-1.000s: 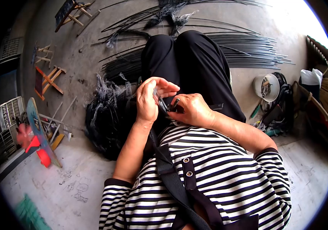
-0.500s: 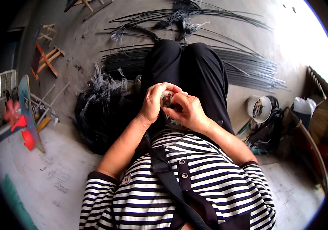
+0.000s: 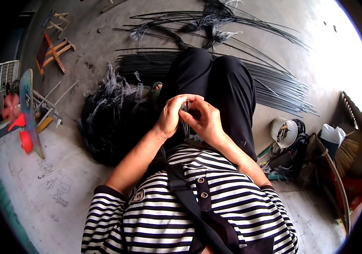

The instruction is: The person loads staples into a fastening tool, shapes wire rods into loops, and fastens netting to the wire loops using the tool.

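Grey concrete floor (image 3: 94,55) spreads out in front of me, paling toward the seat, and down on the left there are scribbled drawings (image 3: 62,192) on it. Up top, dark rods (image 3: 280,95) lie in a wide sheaf past the knees, ends fanning right, and loose ones cross above them. Right edge of the room: hard white glare, then a broom (image 3: 345,155), and closer in a white bucket (image 3: 275,132) with small things inside. Left edge: a red fan (image 3: 11,106) behind an upright board (image 3: 27,108), a wooden folding stool (image 3: 54,54) farther off. Sideways room is tight at my left, where a black stringy heap (image 3: 105,137) sits right by the legs; on the right, floor shows between thigh and bucket. And the hands! Left hand (image 3: 169,115) and right hand (image 3: 208,120) meet above the lap, fingers narrow, closed round a small dark piece (image 3: 185,106). It's between them, just short of the knees, mostly hidden; I can't make out its shape.
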`<action>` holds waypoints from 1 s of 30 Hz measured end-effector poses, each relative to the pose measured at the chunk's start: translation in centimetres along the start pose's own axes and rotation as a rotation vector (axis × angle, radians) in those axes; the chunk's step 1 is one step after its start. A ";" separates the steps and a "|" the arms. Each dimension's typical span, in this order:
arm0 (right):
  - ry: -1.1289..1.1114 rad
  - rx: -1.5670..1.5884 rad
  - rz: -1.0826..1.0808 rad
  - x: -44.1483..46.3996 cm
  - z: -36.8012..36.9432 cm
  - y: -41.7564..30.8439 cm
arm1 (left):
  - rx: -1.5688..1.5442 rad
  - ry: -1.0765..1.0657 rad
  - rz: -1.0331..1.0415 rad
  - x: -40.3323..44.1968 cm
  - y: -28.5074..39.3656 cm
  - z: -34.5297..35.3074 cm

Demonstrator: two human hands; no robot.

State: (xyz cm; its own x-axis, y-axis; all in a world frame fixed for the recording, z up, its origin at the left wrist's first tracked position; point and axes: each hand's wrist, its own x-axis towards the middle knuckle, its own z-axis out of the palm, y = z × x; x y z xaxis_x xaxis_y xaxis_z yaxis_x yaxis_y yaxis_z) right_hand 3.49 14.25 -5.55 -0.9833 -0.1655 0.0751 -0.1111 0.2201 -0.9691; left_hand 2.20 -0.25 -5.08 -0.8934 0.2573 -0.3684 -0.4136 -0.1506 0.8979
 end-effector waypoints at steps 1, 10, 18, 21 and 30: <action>0.012 -0.035 0.007 -0.2 0.2 0.0 | -0.065 -0.019 -0.026 -0.1 0.6 0.5; -0.030 -0.411 -0.154 -1.2 1.0 0.3 | -0.058 -0.122 -0.083 -0.3 1.1 0.4; -0.108 -0.512 -0.136 -1.6 0.2 -0.7 | 0.018 -0.189 -0.105 -0.5 1.7 0.8; -0.152 -0.471 -0.063 -1.6 0.0 -0.9 | 0.073 -0.219 -0.064 -0.4 1.5 0.7; -0.273 -0.222 -0.049 -1.2 -3.2 -1.5 | 0.103 -0.251 0.003 -0.9 0.9 0.4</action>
State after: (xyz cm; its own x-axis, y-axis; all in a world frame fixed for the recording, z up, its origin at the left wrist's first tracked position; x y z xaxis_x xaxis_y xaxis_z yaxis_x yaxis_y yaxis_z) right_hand 4.33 17.16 -3.48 -0.9049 -0.4249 0.0254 -0.2147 0.4042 -0.8891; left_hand 2.69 -0.23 -3.84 -0.8177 0.4876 -0.3061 -0.3798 -0.0573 0.9233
